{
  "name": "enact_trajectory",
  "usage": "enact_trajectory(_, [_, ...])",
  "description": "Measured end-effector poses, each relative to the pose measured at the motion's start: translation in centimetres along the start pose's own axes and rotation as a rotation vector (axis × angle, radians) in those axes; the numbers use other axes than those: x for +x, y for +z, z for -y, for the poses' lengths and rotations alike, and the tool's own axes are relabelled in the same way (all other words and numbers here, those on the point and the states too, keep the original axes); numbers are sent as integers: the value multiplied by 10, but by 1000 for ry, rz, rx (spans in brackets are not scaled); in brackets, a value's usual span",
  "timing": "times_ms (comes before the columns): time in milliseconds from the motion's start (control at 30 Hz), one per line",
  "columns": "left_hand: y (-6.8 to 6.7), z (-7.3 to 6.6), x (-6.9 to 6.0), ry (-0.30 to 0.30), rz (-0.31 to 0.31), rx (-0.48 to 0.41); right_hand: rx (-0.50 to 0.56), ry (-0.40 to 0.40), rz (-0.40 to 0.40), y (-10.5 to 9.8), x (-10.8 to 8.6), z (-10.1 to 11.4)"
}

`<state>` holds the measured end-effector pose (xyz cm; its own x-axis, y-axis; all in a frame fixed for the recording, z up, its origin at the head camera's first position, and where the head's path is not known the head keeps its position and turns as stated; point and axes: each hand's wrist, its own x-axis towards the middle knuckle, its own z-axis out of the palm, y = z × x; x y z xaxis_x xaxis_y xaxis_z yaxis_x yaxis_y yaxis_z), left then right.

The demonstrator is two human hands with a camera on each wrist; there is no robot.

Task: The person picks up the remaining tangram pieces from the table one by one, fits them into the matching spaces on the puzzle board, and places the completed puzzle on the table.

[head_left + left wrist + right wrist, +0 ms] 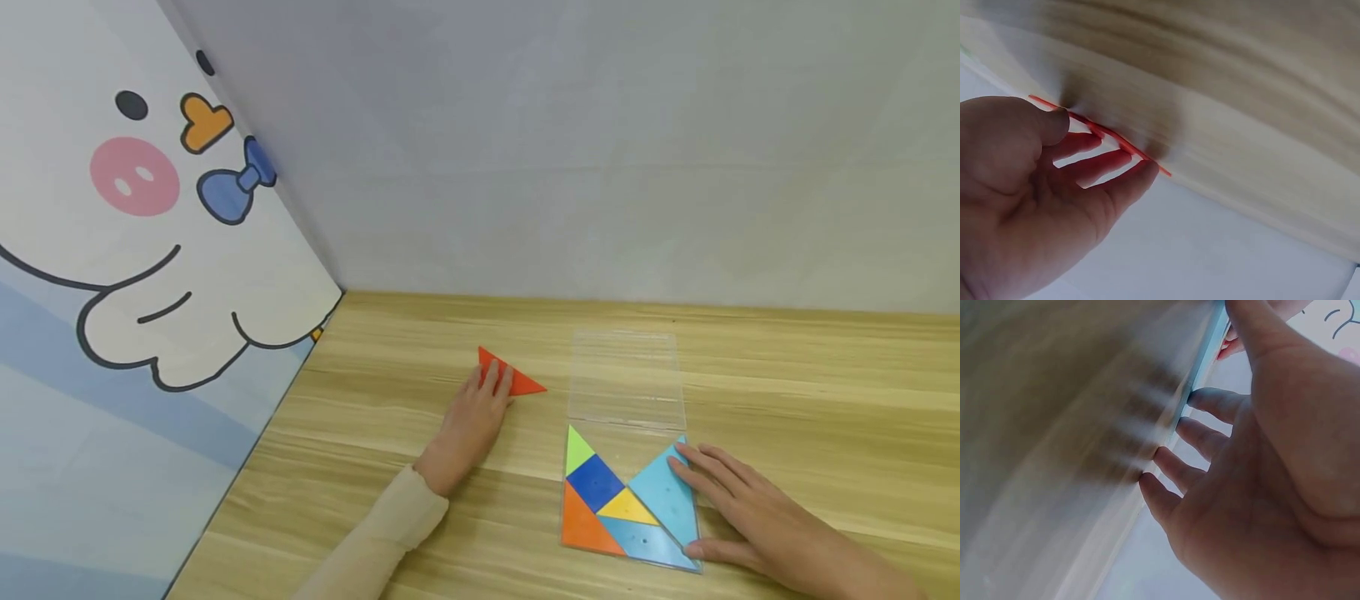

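A red triangle tangram piece (527, 386) lies on the table at the left. My left hand (471, 421) rests its fingertips on it, and in the left wrist view the thumb also touches the thin red piece (1164, 171). To the right, a clear tray (563, 521) holds a green triangle (577, 450), a dark blue square (596, 482), an orange triangle (587, 523), a yellow triangle (628, 507) and a blue piece (641, 540). My right hand (761, 512) touches a large light blue triangle (666, 492) at the tray's right side, its fingers spread and fairly straight.
A clear lid (626, 379) lies flat on the table directly behind the tray. The wooden table (825, 400) meets a pale grey wall (600, 167) at the back. A cartoon-printed panel (247, 283) stands along the left edge.
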<state>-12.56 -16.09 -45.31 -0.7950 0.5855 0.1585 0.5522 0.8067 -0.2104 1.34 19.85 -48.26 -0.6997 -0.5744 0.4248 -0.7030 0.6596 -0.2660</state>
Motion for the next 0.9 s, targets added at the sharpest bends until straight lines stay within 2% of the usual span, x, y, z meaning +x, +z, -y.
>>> enact_trajectory(200, [2,0,4,58,-5,105,5,12,14,2,1,-2])
enact_trajectory(433, [6,2,6,80,-65,140,8,-11,-2,4,1,-6])
enact_trajectory(600, [7,2,9,135,-47,304,5,-35,-19,4,2,-8])
enact_trajectory(733, [6,-4,9,140,-34,378,8,-8,-1,4,1,-8])
enact_trajectory(900, [4,-10,6,127,-86,418,13,12,14,5,1,-6])
